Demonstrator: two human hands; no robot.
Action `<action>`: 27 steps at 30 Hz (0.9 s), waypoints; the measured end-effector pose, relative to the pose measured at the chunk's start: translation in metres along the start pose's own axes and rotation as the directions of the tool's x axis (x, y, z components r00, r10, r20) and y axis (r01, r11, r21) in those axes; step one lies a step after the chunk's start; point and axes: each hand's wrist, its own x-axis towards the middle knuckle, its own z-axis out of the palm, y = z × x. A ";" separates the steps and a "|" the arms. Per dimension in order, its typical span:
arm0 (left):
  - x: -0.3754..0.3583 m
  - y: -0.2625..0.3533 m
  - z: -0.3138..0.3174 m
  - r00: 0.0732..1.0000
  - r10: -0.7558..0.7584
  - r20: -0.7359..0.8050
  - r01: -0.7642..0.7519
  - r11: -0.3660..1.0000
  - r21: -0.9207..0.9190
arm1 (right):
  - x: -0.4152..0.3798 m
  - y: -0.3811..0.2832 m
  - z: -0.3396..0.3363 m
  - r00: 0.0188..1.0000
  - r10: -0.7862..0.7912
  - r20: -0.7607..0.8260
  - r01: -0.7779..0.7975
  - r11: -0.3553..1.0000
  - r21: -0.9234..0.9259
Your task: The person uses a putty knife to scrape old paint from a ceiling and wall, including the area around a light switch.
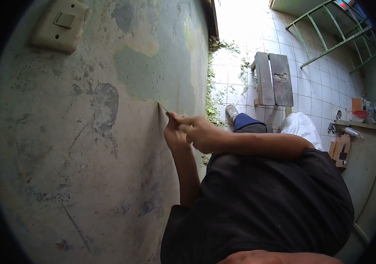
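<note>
A thin scraper-like blade (163, 107) touches the wall (139, 136) at the lower edge of a grey-green paint patch (144, 70). My right hand (203, 135) is closed around the tool's other end, most of which is hidden by fingers. Close against it, my left hand (177, 135) has its fingers bent and pressed on the tool near the blade. Bare, stained plaster surrounds the patch.
A light switch (64, 20) is at the upper left. Paint flakes (214, 92) litter the tiled floor (304, 81) along the wall. Beyond are a wooden bench (280, 79), a green metal frame (329, 52), a white bag (301, 126) and a cardboard box (340, 149).
</note>
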 end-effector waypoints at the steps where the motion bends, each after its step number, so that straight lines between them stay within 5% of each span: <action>1: -0.003 0.003 0.004 1.000 0.001 0.002 -0.001 1.000 0.007 | -0.008 -0.001 0.009 0.997 -0.074 -0.018 0.070 0.984 -0.162; 3: -0.014 0.004 0.010 0.985 0.053 -0.164 -0.059 0.998 -0.036 | -0.013 -0.013 0.010 0.999 0.036 0.014 -0.035 0.998 -0.053; 7: 0.016 -0.001 0.000 0.978 -0.006 -0.210 -0.009 0.998 -0.066 | 0.005 0.002 0.009 0.995 -0.003 -0.096 0.001 1.000 -0.026; 11: -0.004 0.004 -0.003 0.998 0.039 -0.055 -0.044 0.994 -0.098 | 0.000 -0.003 0.009 0.995 -0.083 -0.054 0.076 0.988 -0.135; 12: 0.004 0.002 -0.001 0.928 0.093 -0.360 -0.048 0.990 0.131 | 0.014 -0.001 0.004 0.998 -0.018 -0.061 0.015 0.998 -0.056; 16: 0.020 -0.001 -0.016 0.969 -0.031 -0.247 0.022 0.999 -0.036 | 0.017 0.005 0.002 0.995 -0.040 -0.090 0.041 0.999 0.002; 18: 0.009 0.000 -0.017 0.988 0.048 0.147 -0.042 0.998 -0.047 | 0.000 0.005 0.009 0.993 -0.095 -0.074 0.092 0.995 -0.045; 19: 0.012 0.000 -0.017 0.988 0.043 0.146 -0.036 0.998 -0.048 | 0.005 0.004 0.005 0.992 -0.094 -0.079 0.090 0.995 -0.042; 21: 0.015 0.001 -0.018 0.938 0.042 -0.344 0.006 0.990 0.138 | 0.018 0.001 -0.003 1.000 0.026 -0.005 -0.026 0.991 0.131; 22: 0.014 0.000 -0.020 0.935 0.045 -0.351 0.003 0.991 0.135 | 0.015 -0.004 -0.003 0.996 0.052 -0.075 -0.045 0.995 0.087; 25: 0.025 -0.006 -0.015 0.991 -0.006 -0.134 0.006 1.000 0.000 | 0.011 -0.004 -0.006 0.998 0.040 -0.045 -0.039 0.999 0.028; 26: 0.018 -0.005 -0.014 0.996 0.047 0.079 -0.049 0.999 0.024 | 0.003 -0.003 0.002 0.994 -0.032 -0.101 0.023 0.995 -0.093; 27: 0.017 -0.003 -0.004 0.996 0.041 0.081 -0.043 0.999 0.028 | -0.003 -0.009 0.006 0.998 -0.003 -0.066 -0.004 0.995 -0.104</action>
